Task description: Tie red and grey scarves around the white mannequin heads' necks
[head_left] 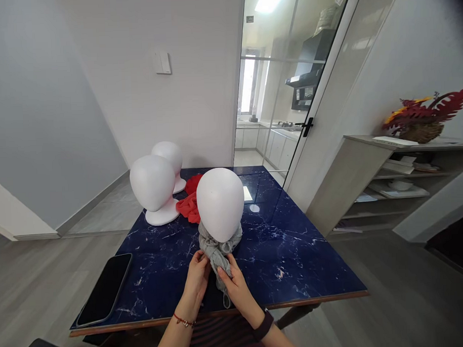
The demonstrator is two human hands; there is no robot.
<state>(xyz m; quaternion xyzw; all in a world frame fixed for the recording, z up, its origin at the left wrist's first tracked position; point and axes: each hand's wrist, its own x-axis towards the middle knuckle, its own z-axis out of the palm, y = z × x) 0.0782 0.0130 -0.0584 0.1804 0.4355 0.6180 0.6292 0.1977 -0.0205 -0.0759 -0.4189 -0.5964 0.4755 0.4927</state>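
Observation:
A white foam mannequin head stands near the middle of the table, with a grey scarf wrapped around its neck. The scarf's gathered end hangs down in front, toward me. My left hand pinches the scarf at its left side, just below the head. On the other side, my right hand grips the hanging part between thumb and fingers. The fingertips of both hands are partly hidden by the cloth.
Two more white mannequin heads, a nearer one and a farther one, stand at the back left. Red cloth lies beside them. A black phone rests on the left of the dark blue marbled table. Shelves stand at right.

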